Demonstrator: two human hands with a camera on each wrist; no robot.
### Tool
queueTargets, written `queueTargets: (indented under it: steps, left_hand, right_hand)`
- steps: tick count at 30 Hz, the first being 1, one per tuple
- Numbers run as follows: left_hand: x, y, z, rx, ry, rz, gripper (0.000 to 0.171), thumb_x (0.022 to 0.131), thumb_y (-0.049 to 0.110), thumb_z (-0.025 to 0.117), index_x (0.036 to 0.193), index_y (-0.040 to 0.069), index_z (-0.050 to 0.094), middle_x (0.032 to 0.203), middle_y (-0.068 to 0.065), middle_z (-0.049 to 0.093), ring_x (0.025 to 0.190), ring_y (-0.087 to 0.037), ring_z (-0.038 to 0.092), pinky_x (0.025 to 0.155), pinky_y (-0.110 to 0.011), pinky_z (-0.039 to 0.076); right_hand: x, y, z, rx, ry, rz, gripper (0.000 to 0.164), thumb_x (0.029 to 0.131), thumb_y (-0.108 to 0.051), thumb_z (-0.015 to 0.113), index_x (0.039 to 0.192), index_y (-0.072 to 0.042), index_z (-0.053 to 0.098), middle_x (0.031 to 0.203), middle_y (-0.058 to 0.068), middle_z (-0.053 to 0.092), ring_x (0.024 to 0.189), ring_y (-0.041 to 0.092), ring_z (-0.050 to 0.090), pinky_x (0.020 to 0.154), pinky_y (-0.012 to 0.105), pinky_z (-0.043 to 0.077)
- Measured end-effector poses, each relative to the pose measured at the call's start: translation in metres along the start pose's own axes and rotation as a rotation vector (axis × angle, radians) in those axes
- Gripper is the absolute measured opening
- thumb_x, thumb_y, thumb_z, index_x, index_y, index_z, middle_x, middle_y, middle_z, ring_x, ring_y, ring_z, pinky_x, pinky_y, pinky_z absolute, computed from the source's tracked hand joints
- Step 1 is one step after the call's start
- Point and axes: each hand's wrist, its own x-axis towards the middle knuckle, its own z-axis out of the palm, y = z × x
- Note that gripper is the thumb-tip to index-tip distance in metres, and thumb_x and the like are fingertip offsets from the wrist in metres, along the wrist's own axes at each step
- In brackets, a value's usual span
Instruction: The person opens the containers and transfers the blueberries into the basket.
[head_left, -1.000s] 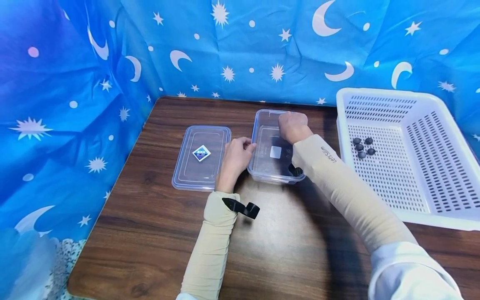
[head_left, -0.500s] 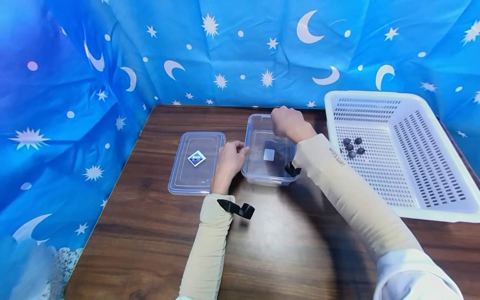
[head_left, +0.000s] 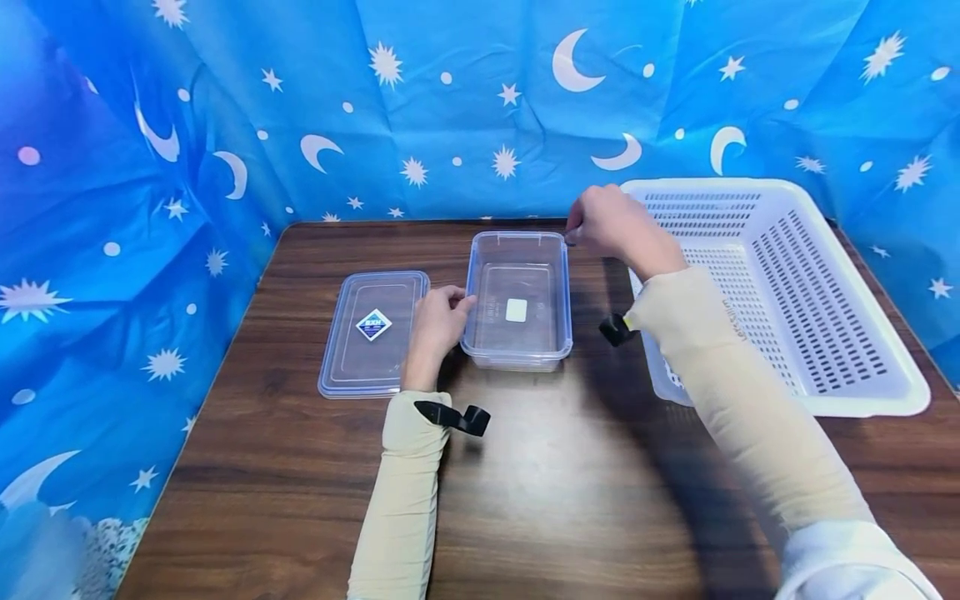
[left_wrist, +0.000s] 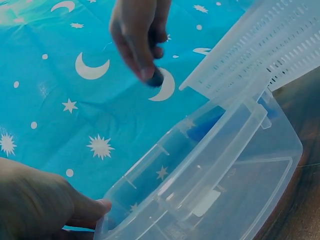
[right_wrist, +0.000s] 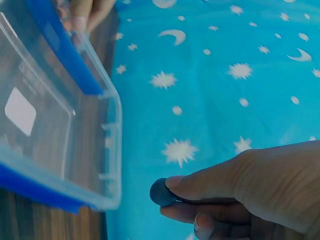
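Observation:
In the head view, my left hand (head_left: 437, 327) is at the left rim of a clear plastic food container (head_left: 516, 354) with blue side edges. Thumb and fingers pinch that rim, as the left wrist view shows near the corner. My right hand (head_left: 617, 223) hovers off the container's far right corner. Between its thumb and fingers it pinches a small dark ball (right_wrist: 161, 192), smooth and round; the ball's kind cannot be told. Nothing lies inside the container apart from a whitish square mark on its bottom.
The container's clear lid (head_left: 352, 354), with a blue diamond label, lies flat to the left. At the right stands a white perforated basket (head_left: 885, 367), partly hidden by the right forearm. A blue star-and-moon cloth (head_left: 450, 125) hangs behind the wooden table (head_left: 525, 483).
The right hand has moved right, from over the container to beyond its far right corner. The left hand stays at the rim. The head view has shifted, and the basket's dark balls are now hidden.

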Motion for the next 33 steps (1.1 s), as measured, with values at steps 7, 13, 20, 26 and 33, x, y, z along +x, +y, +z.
queueTargets:
  steps: [7,13,20,26,33]
  left_hand:
    - [0.000,-0.004,-0.003,-0.014,-0.006,-0.032,0.030,0.097,0.027,0.056,0.117,0.008,0.067,0.103,-0.009,0.069,0.094,-0.022,0.059,0.085,-0.037,0.048]
    - [0.001,-0.005,-0.006,-0.016,-0.015,-0.038,0.031,0.097,0.026,0.055,0.119,0.005,0.066,0.105,-0.010,0.068,0.097,-0.024,0.058,0.086,-0.038,0.048]
    - [0.003,-0.005,-0.006,0.014,0.002,-0.009,0.031,0.097,0.025,0.056,0.117,0.005,0.066,0.106,-0.012,0.069,0.105,-0.028,0.055,0.093,-0.041,0.044]
    - [0.003,-0.002,-0.004,0.024,0.004,-0.014,0.031,0.097,0.026,0.056,0.117,0.006,0.067,0.105,-0.011,0.068,0.103,-0.027,0.057,0.091,-0.040,0.045]
    - [0.001,0.004,0.001,0.046,0.002,-0.009,0.030,0.097,0.024,0.054,0.118,0.007,0.067,0.105,-0.011,0.068,0.103,-0.026,0.057,0.091,-0.039,0.045]
  right_hand:
    - [-0.014,0.029,-0.007,0.063,0.034,0.044,0.021,0.092,-0.015,0.061,0.102,0.001,0.070,0.102,0.020,0.066,0.091,0.031,0.055,0.080,0.044,0.046]
    - [-0.024,0.057,-0.011,0.108,0.037,0.094,0.024,0.090,-0.013,0.061,0.106,0.003,0.069,0.107,0.023,0.066,0.097,0.034,0.054,0.085,0.047,0.044]
    - [-0.032,0.085,-0.008,0.124,-0.033,0.180,0.027,0.092,-0.015,0.061,0.112,0.002,0.066,0.113,0.025,0.063,0.099,0.035,0.054,0.080,0.046,0.045]
    - [-0.035,0.105,0.001,0.118,-0.109,0.274,0.029,0.093,-0.014,0.058,0.118,0.001,0.063,0.120,0.028,0.058,0.105,0.038,0.052,0.089,0.055,0.044]
    - [-0.035,0.125,0.015,0.116,-0.133,0.312,0.030,0.092,-0.013,0.058,0.116,0.003,0.062,0.119,0.029,0.058,0.104,0.040,0.053,0.090,0.059,0.042]
